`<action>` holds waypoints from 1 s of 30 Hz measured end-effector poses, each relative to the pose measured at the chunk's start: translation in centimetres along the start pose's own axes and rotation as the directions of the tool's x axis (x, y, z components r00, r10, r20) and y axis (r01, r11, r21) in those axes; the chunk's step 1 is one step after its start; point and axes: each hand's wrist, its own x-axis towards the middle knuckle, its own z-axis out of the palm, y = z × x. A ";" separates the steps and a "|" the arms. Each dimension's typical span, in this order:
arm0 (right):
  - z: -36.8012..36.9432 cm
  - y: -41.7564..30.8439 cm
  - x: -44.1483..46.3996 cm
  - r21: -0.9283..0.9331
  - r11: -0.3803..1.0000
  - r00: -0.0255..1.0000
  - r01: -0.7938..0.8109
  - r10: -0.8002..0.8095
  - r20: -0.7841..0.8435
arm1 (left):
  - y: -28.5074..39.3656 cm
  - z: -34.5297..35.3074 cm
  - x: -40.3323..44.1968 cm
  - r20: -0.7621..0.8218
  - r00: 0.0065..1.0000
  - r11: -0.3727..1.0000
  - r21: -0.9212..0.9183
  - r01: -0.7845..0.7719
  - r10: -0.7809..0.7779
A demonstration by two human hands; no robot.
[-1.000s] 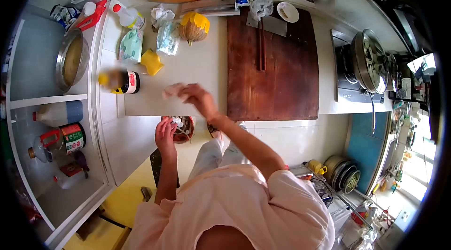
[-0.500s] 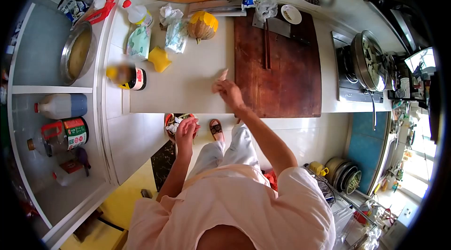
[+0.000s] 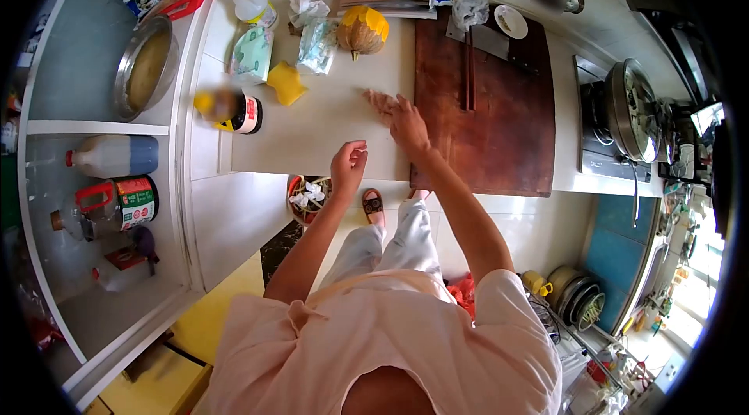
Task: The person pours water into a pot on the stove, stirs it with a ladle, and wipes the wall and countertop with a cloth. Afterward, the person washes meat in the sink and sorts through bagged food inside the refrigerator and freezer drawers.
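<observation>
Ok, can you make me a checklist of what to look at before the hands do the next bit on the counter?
1. Right hand has the crumpled wipe: ok, its fingers are on it.
2. Left hand empty: cannot tell, its fingers are curled.
3. Cleaver away from both hands: ok, it lies at the chopping board's far end.
4. Counter cleared of things: not ok, the pumpkin sits toward the back.
5. Stove flame off: cannot tell, the pan hides the burner.
</observation>
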 end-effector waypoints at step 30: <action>-1.0 -16.9 -13.0 0.794 0.606 0.965 -0.050 -0.176 0.195 | 1.0 -11.3 -9.5 -0.110 0.989 0.995 -0.006 -0.097 0.096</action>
